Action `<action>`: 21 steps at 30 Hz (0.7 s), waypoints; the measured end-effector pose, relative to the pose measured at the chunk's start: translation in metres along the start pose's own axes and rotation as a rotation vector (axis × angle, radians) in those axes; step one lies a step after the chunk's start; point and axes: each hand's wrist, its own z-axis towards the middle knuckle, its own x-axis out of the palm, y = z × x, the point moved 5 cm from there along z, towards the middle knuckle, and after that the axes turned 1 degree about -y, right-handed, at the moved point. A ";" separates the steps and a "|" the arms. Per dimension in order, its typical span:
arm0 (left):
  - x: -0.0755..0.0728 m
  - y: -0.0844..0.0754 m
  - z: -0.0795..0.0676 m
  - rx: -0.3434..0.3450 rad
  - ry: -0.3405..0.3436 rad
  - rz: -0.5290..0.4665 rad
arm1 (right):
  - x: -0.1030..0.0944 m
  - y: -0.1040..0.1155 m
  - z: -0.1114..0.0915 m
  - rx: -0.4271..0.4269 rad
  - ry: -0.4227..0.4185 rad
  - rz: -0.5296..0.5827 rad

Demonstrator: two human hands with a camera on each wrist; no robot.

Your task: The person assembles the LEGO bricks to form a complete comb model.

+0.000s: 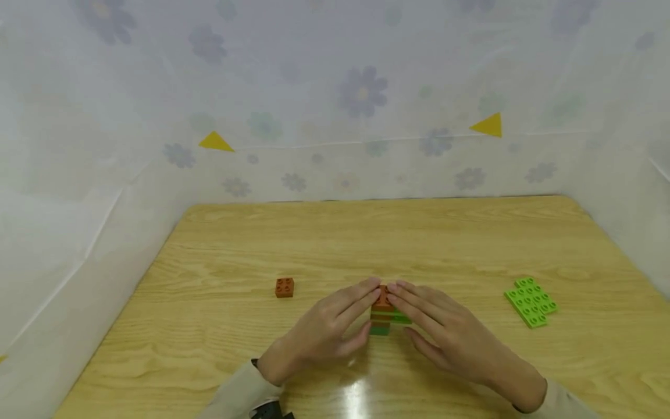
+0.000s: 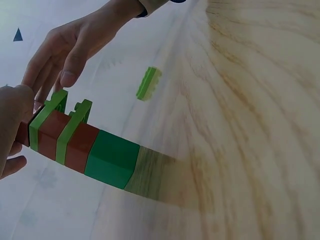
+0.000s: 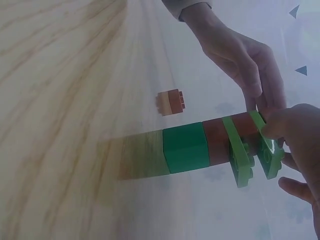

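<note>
Between hands [image 1: 330, 326] [image 1: 451, 330], brick stack [image 1: 381, 313] upright, seemingly touched.

Brick stack [image 2: 80, 146]: 1 high, 2 wrist-close views

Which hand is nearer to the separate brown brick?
Left. The left hand is to the right of the brown brick; the right hand is farther right, at the stack.

No text, label, brand or number could be read in any view. Whether the brick stack [image 1: 381, 317], the loose reddish-brown brick [image 1: 285, 288] or the light green pieces [image 1: 531, 302] carried lettering could not be told. The flowered backdrop [image 1: 314, 75] bore a wordless yellow triangle [image 1: 216, 142] and a second yellow triangle [image 1: 491, 125].
</note>
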 end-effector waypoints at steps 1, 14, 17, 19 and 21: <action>0.000 0.000 -0.001 0.002 0.006 -0.002 | 0.000 0.000 0.000 0.001 -0.002 0.000; 0.003 -0.005 0.000 0.051 -0.028 0.055 | 0.002 -0.002 0.001 -0.030 -0.061 0.016; 0.002 -0.004 0.000 0.053 -0.051 0.036 | 0.001 -0.002 0.002 -0.034 -0.070 0.016; 0.002 -0.003 0.000 0.050 -0.064 0.024 | 0.001 -0.003 0.002 -0.033 -0.069 0.020; 0.001 -0.001 -0.001 0.043 -0.074 0.006 | 0.001 -0.003 0.003 -0.030 -0.069 0.022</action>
